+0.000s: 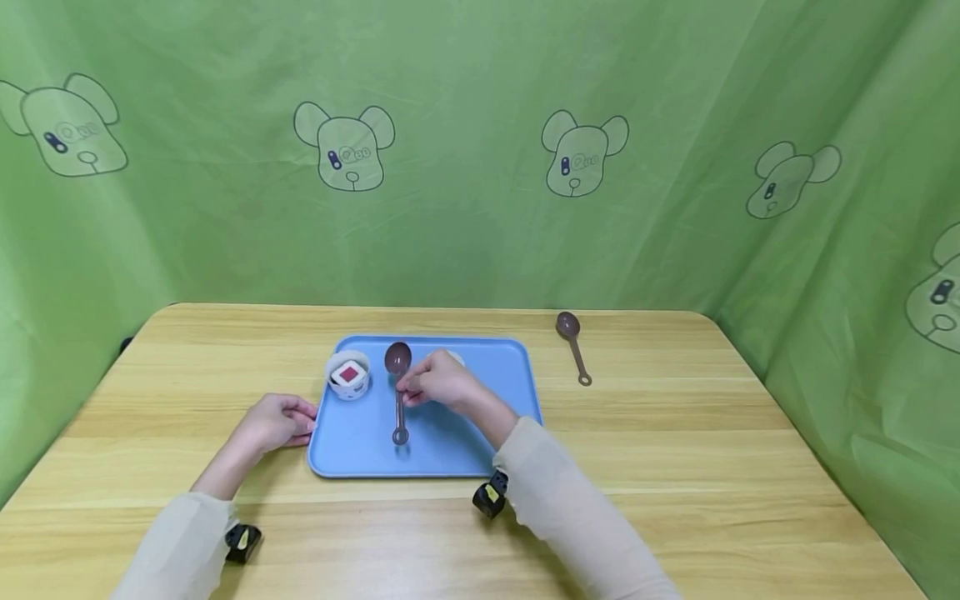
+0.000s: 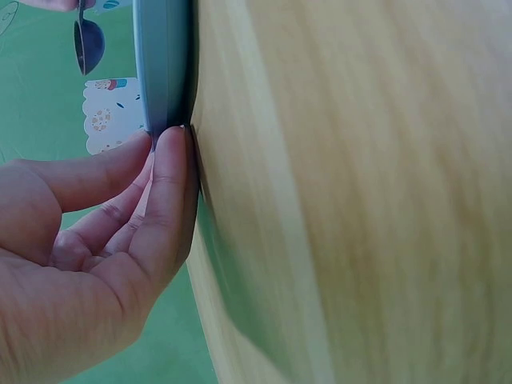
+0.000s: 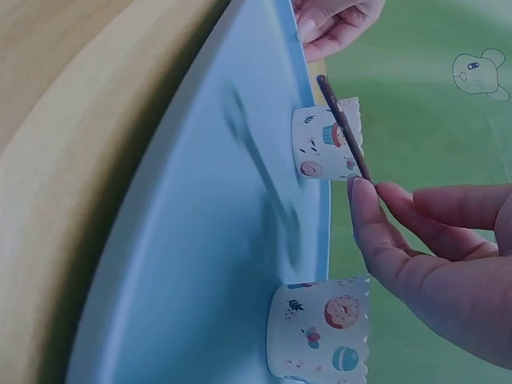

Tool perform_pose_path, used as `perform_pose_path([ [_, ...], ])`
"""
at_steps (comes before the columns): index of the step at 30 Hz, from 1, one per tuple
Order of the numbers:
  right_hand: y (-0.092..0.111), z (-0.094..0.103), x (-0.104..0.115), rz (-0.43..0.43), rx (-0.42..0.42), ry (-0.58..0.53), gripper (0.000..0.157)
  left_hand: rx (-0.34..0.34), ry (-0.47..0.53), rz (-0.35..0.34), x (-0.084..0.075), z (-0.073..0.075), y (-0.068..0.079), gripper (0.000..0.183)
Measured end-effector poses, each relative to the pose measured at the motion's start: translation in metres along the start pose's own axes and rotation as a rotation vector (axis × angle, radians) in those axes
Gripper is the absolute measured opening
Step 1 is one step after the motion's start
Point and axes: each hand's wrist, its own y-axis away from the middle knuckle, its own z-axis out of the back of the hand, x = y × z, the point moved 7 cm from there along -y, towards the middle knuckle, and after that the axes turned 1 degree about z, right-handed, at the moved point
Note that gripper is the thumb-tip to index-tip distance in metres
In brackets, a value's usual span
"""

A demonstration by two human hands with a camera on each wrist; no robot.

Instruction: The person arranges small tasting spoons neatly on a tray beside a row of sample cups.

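My right hand [image 1: 444, 383] pinches a brown spoon [image 1: 398, 360] by its handle, holding it above a blue tray [image 1: 442, 450]. The spoon's bowl points away from me, and its shadow falls on the tray in the right wrist view. At the tray's left edge, my left hand [image 1: 272, 423] grips the rim between thumb and fingers [image 2: 164, 184]. A printed paper cup [image 1: 349, 392] stands at the tray's far left, with a white square piece with a red centre in it. Another paper cup [image 3: 320, 332], mostly hidden behind my right hand in the head view, also stands on the tray.
A second brown spoon [image 1: 573, 340] lies on the wooden table [image 1: 660, 433], right of the tray. Green curtains [image 1: 465, 242] with bear outlines enclose the table at the back and sides. Black wrist devices [image 1: 490, 496] sit at both cuffs.
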Motion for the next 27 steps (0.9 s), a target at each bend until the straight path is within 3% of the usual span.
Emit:
perform_pose_path([
  [27, -0.006, -0.018, -0.024, -0.028, 0.011, 0.035, 0.018, 0.004, -0.015, 0.012, -0.001, 0.001, 0.0, 0.021],
])
